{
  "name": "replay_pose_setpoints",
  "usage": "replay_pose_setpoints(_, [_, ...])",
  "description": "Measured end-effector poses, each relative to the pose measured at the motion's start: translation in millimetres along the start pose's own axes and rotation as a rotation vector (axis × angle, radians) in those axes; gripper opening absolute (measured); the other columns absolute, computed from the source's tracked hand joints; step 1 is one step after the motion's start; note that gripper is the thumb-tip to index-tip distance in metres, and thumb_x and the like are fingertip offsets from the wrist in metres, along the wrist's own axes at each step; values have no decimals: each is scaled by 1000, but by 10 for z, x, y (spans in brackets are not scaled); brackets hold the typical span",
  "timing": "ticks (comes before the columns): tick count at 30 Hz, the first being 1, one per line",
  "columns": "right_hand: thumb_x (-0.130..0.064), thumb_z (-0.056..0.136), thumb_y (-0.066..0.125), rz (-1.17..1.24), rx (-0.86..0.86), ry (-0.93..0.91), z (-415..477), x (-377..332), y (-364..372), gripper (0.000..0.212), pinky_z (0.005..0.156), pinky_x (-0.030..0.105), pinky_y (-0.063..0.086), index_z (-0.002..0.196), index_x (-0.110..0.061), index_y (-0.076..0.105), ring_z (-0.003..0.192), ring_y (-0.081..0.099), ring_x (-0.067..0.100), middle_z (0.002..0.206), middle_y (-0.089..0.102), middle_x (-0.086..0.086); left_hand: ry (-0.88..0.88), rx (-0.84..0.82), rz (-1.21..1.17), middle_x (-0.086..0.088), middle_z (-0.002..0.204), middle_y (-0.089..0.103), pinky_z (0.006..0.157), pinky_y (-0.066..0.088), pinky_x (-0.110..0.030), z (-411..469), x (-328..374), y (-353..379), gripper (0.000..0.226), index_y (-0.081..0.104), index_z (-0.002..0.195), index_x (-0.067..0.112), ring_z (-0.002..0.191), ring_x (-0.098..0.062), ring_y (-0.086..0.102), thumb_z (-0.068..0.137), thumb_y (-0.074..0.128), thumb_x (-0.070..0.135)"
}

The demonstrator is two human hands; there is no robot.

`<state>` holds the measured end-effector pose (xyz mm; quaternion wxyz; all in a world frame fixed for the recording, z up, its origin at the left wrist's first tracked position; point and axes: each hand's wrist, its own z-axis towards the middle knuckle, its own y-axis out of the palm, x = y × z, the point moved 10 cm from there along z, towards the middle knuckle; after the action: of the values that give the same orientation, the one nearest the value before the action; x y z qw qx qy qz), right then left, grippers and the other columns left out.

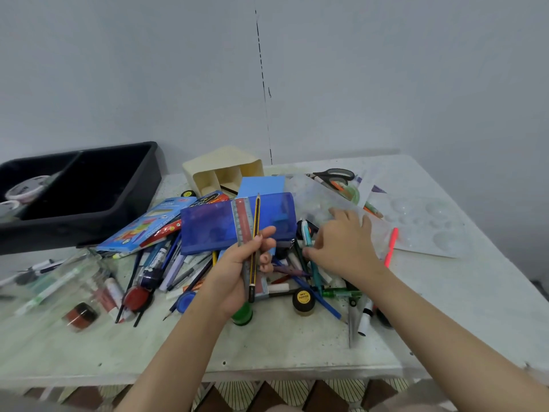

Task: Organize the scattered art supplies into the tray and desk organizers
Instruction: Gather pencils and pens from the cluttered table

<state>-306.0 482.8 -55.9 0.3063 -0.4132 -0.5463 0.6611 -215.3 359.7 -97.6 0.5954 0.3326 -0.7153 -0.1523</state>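
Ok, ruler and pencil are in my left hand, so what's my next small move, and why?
Probably lift the teal pen with your right hand: its thumb is right beside it, and the left hand holding the ruler and pencil can likely take one more before a trip to the cream organizer.

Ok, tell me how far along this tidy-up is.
Barely started. Done: only some rolls sit in the tray; the organizer looks empty. In hand: the left hand holds a ruler and pencil; the right hand reaches into the pile. Left: that whole pile, plus the scissors.
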Motion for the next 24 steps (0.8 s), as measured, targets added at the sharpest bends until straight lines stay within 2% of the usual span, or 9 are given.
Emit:
replay_pose_setpoints(3, [-44,78,64,8,7,1,-5,11,22,27,111,55,8,89,-21,71,137,21,28,151,27,9,-13,12,-31,-9,96,73,56,56,-25,-18,-20,-14,33,63,107,4,71,-15,70,77,55,15])
replay_pose_setpoints(6, [-39,76,63,116,61,40,2,72,-87,20,112,50,8,76,-21,72,139,18,27,153,25,8,-7,9,-52,-13,109,70,67,57,-30,-27,-21,0,35,60,112,5,96,-23,69,80,54,16])
replay_pose_setpoints(8, [-35,74,65,284,159,60,-7,107,-262,18,111,43,14,61,-23,67,137,24,26,152,30,8,-4,8,-62,-15,112,68,70,57,-31,-29,-23,12,37,58,115,4,102,-26,67,81,54,17])
replay_pose_setpoints(10, [-30,72,68,490,240,81,-18,144,-428,19,107,35,19,55,-26,62,136,29,23,149,36,7,-13,9,-69,-15,113,68,71,57,-32,-26,-42,21,38,58,117,5,104,-26,66,81,54,17])
replay_pose_setpoints(14, [-25,76,72,881,111,46,-3,2,-429,14,92,18,16,62,-24,71,136,29,8,146,40,5,-72,-16,-59,-16,113,67,70,57,-32,-33,-141,82,40,58,118,5,102,-26,67,81,54,19])
replay_pose_setpoints(17, [-26,77,73,893,26,-12,-13,-154,-371,17,92,19,17,62,-32,68,137,26,7,144,43,5,-111,-67,-27,-19,112,67,69,57,-33,-59,-219,173,38,58,116,3,96,-27,69,82,54,20])
replay_pose_setpoints(20, [-27,77,74,878,-29,-16,12,-183,-291,11,93,21,19,67,-29,70,139,24,9,141,46,4,-131,-102,-6,-15,100,71,61,56,-30,-85,-260,237,35,59,113,3,76,-21,70,83,55,21])
replay_pose_setpoints(22, [-26,76,76,913,-85,-33,8,-193,-233,15,92,23,28,63,-29,70,134,34,10,119,59,-1,-137,-112,11,-10,88,70,54,53,-26,-89,-274,261,32,59,110,3,64,-15,65,84,55,20])
replay_pose_setpoints(24, [-26,74,78,965,-117,-54,-10,-199,-210,10,86,29,47,68,-26,70,114,55,15,102,67,-1,-127,-113,35,-6,79,66,49,49,-22,-86,-273,265,28,59,105,4,58,-11,58,83,55,19])
